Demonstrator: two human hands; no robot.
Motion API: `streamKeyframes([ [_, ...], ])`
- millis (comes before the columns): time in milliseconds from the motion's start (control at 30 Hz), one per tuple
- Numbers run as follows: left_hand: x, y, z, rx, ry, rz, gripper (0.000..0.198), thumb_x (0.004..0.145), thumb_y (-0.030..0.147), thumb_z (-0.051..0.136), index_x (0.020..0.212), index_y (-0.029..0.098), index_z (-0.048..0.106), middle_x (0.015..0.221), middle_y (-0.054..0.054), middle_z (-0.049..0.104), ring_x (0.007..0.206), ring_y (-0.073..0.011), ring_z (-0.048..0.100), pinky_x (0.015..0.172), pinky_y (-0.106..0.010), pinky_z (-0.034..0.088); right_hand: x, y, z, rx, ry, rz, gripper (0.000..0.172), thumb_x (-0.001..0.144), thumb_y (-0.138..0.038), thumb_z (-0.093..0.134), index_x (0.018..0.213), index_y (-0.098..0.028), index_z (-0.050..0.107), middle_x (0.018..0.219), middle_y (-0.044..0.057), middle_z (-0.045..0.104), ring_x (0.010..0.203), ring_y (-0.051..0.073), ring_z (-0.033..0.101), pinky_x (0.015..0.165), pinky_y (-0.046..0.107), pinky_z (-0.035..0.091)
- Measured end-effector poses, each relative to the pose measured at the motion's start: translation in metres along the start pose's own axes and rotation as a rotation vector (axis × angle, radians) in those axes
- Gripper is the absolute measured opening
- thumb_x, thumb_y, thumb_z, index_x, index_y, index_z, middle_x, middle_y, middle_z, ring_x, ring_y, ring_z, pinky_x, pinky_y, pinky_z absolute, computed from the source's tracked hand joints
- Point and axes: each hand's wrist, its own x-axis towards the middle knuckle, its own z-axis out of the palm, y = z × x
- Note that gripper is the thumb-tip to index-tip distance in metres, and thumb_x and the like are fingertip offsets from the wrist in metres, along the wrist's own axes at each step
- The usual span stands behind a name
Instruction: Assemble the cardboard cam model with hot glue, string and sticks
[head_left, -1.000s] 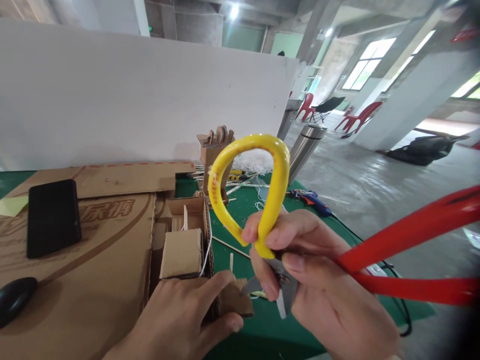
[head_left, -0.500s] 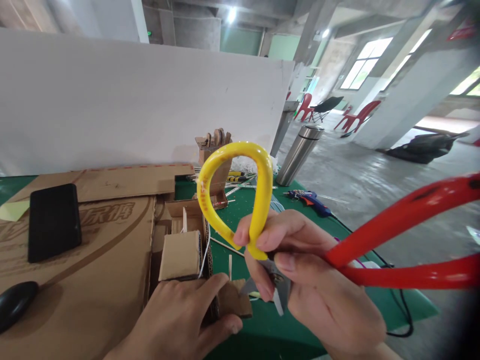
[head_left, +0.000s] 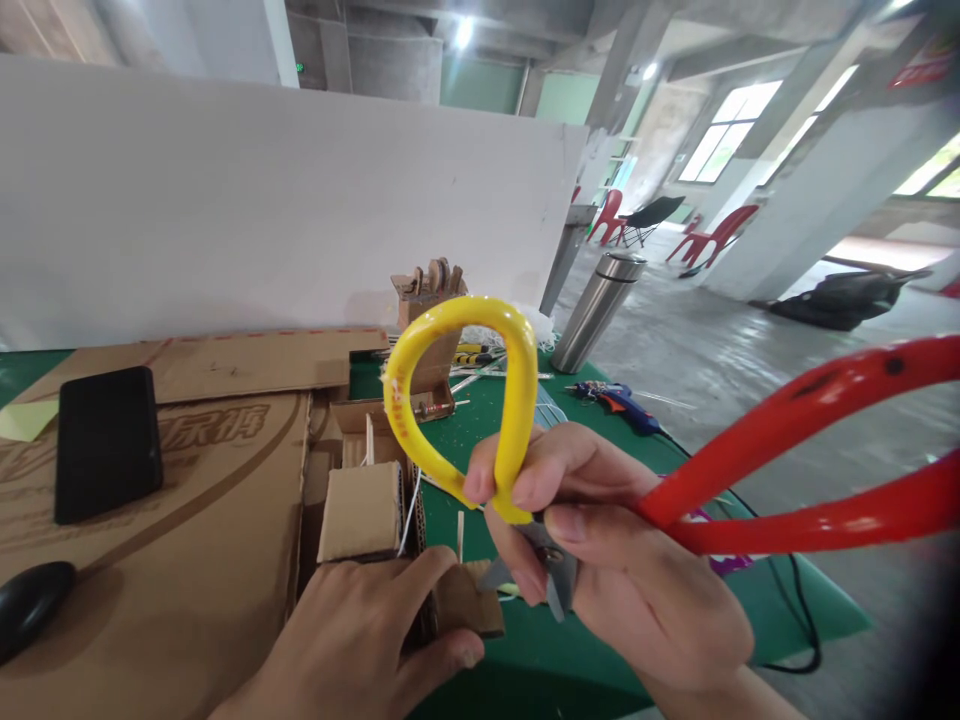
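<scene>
Large scissors (head_left: 523,390), one handle loop yellow and the other red, are gripped near the pivot by my right hand (head_left: 652,590). Their short grey blades point down and stand apart, one of them at the edge of a small cardboard tab (head_left: 471,602). That tab sticks out from the right side of a cardboard box (head_left: 361,508). My left hand (head_left: 352,630) lies over the near end of the box, thumb and index finger on either side of the tab; its other fingertips are hidden. A white string and thin wooden sticks rise beside the box.
Cardboard sheets (head_left: 210,480) cover the left of the green table, bearing a black tablet-like device (head_left: 109,445) and a black mouse (head_left: 34,610). A steel flask (head_left: 600,310), a blue glue gun (head_left: 626,405) and a cardboard tool holder (head_left: 420,300) stand or lie farther back.
My right hand and the scissors have shifted slightly left, and the red handle has swung a little. The left hand and the box look unmoved.
</scene>
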Motion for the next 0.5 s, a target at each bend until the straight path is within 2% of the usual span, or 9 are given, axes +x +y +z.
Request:
streamKeyframes([
  [200, -0.003, -0.001, 0.001, -0.029, -0.029, -0.010, 0.031, 0.095, 0.055, 0.048, 0.105, 0.028, 0.058, 0.082, 0.004, 0.072, 0.071, -0.0195, 0.070, 0.057, -0.025, 0.039, 0.002, 0.003, -0.003, 0.032, -0.024, -0.015, 0.025, 0.088, -0.016, 0.051, 0.096, -0.025, 0.073, 0.100, 0.003, 0.067, 0.053, 0.006, 0.052, 0.049, 0.023, 0.036],
  [400, 0.000, -0.003, 0.003, -0.044, -0.037, -0.036, 0.027, 0.093, 0.053, 0.053, 0.104, 0.029, 0.058, 0.084, 0.005, 0.073, 0.070, -0.0190, 0.069, 0.057, -0.026, 0.038, -0.004, 0.009, 0.005, -0.055, 0.051, -0.056, 0.029, 0.091, -0.013, 0.047, 0.100, -0.027, 0.072, 0.105, 0.003, 0.065, 0.057, 0.006, 0.052, 0.052, 0.024, 0.037],
  [500, 0.000, -0.001, 0.001, -0.044, -0.056, -0.051, 0.024, 0.093, 0.050, 0.054, 0.102, 0.028, 0.059, 0.087, 0.004, 0.073, 0.075, -0.0201, 0.070, 0.062, -0.027, 0.042, -0.006, 0.010, 0.007, -0.078, 0.035, -0.076, 0.032, 0.093, -0.013, 0.044, 0.102, -0.027, 0.071, 0.106, 0.003, 0.064, 0.059, 0.007, 0.052, 0.054, 0.025, 0.038],
])
